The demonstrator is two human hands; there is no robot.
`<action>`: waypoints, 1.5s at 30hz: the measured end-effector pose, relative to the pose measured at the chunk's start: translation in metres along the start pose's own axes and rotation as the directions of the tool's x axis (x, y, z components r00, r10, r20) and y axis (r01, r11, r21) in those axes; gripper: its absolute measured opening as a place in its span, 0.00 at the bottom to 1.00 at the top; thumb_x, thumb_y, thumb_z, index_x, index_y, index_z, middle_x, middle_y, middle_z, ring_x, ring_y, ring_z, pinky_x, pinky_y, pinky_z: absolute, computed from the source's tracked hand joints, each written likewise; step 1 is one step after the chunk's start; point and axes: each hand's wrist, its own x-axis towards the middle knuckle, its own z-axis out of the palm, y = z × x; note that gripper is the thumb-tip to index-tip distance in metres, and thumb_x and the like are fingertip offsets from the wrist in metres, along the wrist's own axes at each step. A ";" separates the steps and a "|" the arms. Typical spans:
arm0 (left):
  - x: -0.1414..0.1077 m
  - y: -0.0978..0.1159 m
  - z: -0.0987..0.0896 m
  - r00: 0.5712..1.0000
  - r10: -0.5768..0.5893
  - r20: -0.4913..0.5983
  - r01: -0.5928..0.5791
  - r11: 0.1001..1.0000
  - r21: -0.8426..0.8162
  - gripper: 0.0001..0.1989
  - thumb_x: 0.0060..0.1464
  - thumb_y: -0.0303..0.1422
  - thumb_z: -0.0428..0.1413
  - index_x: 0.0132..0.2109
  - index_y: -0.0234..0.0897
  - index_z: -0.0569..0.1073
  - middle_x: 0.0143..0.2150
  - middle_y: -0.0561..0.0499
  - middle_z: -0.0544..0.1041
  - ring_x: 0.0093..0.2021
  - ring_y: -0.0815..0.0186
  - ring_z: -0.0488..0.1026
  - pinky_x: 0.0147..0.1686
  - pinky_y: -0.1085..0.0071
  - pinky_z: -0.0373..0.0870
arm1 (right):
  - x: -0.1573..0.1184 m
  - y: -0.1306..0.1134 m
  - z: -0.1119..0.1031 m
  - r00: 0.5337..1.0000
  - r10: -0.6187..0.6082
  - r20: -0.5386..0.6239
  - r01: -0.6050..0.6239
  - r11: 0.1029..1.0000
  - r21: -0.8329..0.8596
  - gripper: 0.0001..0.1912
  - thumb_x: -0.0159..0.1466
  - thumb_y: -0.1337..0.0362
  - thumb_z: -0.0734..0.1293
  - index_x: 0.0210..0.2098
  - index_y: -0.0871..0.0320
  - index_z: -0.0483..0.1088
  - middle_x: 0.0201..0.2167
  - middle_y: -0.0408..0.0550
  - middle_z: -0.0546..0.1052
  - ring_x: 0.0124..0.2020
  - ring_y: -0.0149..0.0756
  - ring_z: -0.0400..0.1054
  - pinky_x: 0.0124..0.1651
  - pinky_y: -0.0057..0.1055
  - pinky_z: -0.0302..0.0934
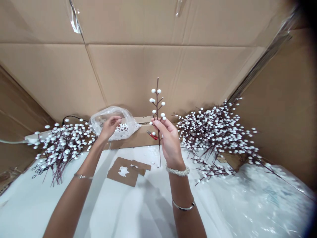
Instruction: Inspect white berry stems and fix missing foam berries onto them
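My right hand [169, 137] is closed on a brown artificial berry branch [158, 105], its thumb and fingers pinching the stem. The branch stands upright, with white berries on short twigs along both sides and its bare lower stem hanging below the hand. My left hand [110, 127] is at the mouth of a clear plastic bag [128, 117] with loose white berries [122, 127] inside. Its fingertips are pressed together, and whatever they hold is too small to make out. Between the hands lies a pair of red-handled snips [152, 135] on a cardboard ledge [138, 137].
A torn cardboard piece [121, 177] with a white smear lies on the white table [104, 211]. Berry branches are heaped at left [64, 145] and right [210, 132]. Black rings [39, 169] lie at far left, clear plastic sheeting [262, 201] at right. Cardboard walls [138, 72] enclose the back and sides.
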 end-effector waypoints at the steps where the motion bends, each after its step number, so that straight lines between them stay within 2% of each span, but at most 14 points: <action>1: -0.013 0.008 -0.005 1.000 0.010 -0.027 -0.013 0.993 -0.121 0.22 0.64 0.45 0.44 0.54 0.36 0.70 0.43 0.45 0.77 0.37 0.67 0.74 0.36 0.73 0.68 | -0.001 0.001 0.002 0.999 0.029 0.027 -0.029 1.000 0.002 0.12 0.54 0.57 0.72 0.36 0.56 0.75 0.41 0.45 0.80 0.41 0.31 0.72 0.34 0.24 0.64; 2: -0.026 0.017 -0.009 0.997 0.002 -0.074 -0.031 0.920 -0.391 0.22 0.61 0.47 0.48 0.53 0.37 0.72 0.41 0.46 0.77 0.35 0.69 0.73 0.34 0.75 0.68 | -0.003 0.003 0.004 0.996 0.059 0.060 -0.059 0.998 -0.002 0.12 0.55 0.57 0.72 0.36 0.55 0.76 0.41 0.45 0.80 0.40 0.30 0.72 0.32 0.23 0.63; 3: -0.039 0.026 -0.013 0.994 -0.024 -0.102 -0.043 0.791 -0.610 0.21 0.58 0.48 0.54 0.49 0.38 0.74 0.38 0.48 0.77 0.33 0.70 0.72 0.33 0.76 0.67 | -0.005 0.004 0.007 0.992 0.083 0.097 -0.082 0.997 -0.010 0.12 0.55 0.56 0.72 0.37 0.55 0.76 0.41 0.45 0.80 0.39 0.30 0.72 0.31 0.23 0.62; 5: -0.059 0.046 -0.019 0.990 -0.067 -0.126 -0.067 0.564 -0.823 0.18 0.50 0.45 0.63 0.42 0.38 0.77 0.33 0.50 0.77 0.32 0.72 0.72 0.33 0.78 0.66 | -0.011 0.006 0.013 0.981 0.090 0.172 -0.087 0.996 -0.024 0.12 0.57 0.56 0.72 0.36 0.56 0.76 0.40 0.46 0.80 0.39 0.29 0.72 0.34 0.23 0.64; 6: -0.067 0.055 -0.021 0.987 -0.085 -0.135 -0.076 0.497 -0.865 0.17 0.48 0.44 0.65 0.41 0.38 0.78 0.32 0.51 0.77 0.32 0.72 0.73 0.33 0.78 0.67 | -0.014 0.007 0.017 0.975 0.079 0.206 -0.074 0.997 -0.030 0.11 0.57 0.56 0.71 0.36 0.56 0.77 0.39 0.46 0.81 0.40 0.29 0.72 0.37 0.24 0.65; 8: -0.078 0.071 -0.024 0.980 -0.120 -0.157 -0.090 0.438 -0.895 0.18 0.45 0.43 0.67 0.40 0.37 0.78 0.32 0.51 0.78 0.31 0.72 0.74 0.32 0.78 0.67 | -0.022 0.007 0.025 0.963 0.064 0.260 -0.054 0.997 -0.046 0.10 0.58 0.57 0.71 0.35 0.56 0.77 0.39 0.46 0.81 0.42 0.30 0.73 0.42 0.25 0.66; 11: -0.088 0.090 -0.023 0.974 -0.157 -0.163 -0.086 0.410 -0.908 0.19 0.43 0.43 0.68 0.40 0.36 0.78 0.33 0.50 0.80 0.32 0.71 0.76 0.34 0.77 0.69 | -0.032 0.007 0.036 0.949 0.080 0.305 -0.064 0.996 -0.062 0.10 0.58 0.56 0.71 0.35 0.56 0.76 0.38 0.47 0.81 0.42 0.33 0.74 0.41 0.27 0.66; 16: -0.099 0.108 -0.019 0.973 -0.195 -0.121 -0.050 0.336 -0.941 0.16 0.46 0.40 0.67 0.40 0.37 0.77 0.32 0.53 0.80 0.30 0.74 0.75 0.37 0.78 0.71 | -0.039 0.011 0.046 0.955 0.009 0.296 -0.002 1.000 -0.026 0.09 0.58 0.59 0.71 0.37 0.56 0.77 0.39 0.46 0.81 0.44 0.35 0.75 0.50 0.32 0.66; 24: -0.102 0.110 -0.015 0.975 -0.195 -0.106 -0.039 0.321 -0.946 0.16 0.45 0.40 0.68 0.38 0.36 0.76 0.33 0.53 0.80 0.33 0.72 0.76 0.40 0.77 0.71 | -0.040 0.016 0.047 0.973 -0.062 0.222 0.086 0.991 -0.100 0.07 0.57 0.61 0.71 0.34 0.58 0.73 0.34 0.45 0.78 0.39 0.32 0.72 0.46 0.31 0.66; 28: -0.102 0.108 -0.015 0.976 -0.185 -0.118 -0.050 0.337 -0.940 0.15 0.46 0.40 0.67 0.38 0.36 0.76 0.33 0.52 0.80 0.33 0.72 0.75 0.42 0.76 0.70 | -0.041 0.014 0.050 0.975 -0.079 0.206 0.105 0.988 -0.117 0.08 0.57 0.61 0.70 0.29 0.58 0.69 0.31 0.43 0.75 0.37 0.31 0.70 0.44 0.29 0.65; 35: -0.102 0.107 -0.014 0.977 -0.155 -0.148 -0.087 0.344 -0.935 0.13 0.47 0.38 0.67 0.37 0.36 0.77 0.31 0.53 0.80 0.33 0.72 0.76 0.41 0.76 0.71 | -0.040 0.017 0.049 0.975 -0.103 0.199 0.132 0.982 -0.137 0.09 0.57 0.61 0.70 0.28 0.58 0.67 0.30 0.43 0.74 0.35 0.30 0.69 0.41 0.28 0.63; 40: -0.103 0.107 -0.012 0.968 -0.149 -0.201 -0.128 0.394 -0.910 0.13 0.47 0.38 0.67 0.37 0.36 0.77 0.29 0.53 0.80 0.31 0.72 0.76 0.40 0.75 0.72 | -0.042 0.018 0.048 0.976 -0.101 0.193 0.131 0.980 -0.150 0.08 0.58 0.61 0.69 0.29 0.58 0.67 0.31 0.44 0.75 0.36 0.32 0.71 0.40 0.29 0.63; 45: -0.103 0.108 -0.012 0.956 -0.144 -0.255 -0.162 0.466 -0.870 0.12 0.48 0.38 0.66 0.36 0.36 0.77 0.32 0.51 0.81 0.32 0.70 0.77 0.40 0.73 0.73 | -0.043 0.016 0.050 0.979 -0.093 0.184 0.117 0.985 -0.129 0.09 0.57 0.60 0.70 0.28 0.58 0.67 0.31 0.44 0.75 0.36 0.32 0.72 0.41 0.29 0.65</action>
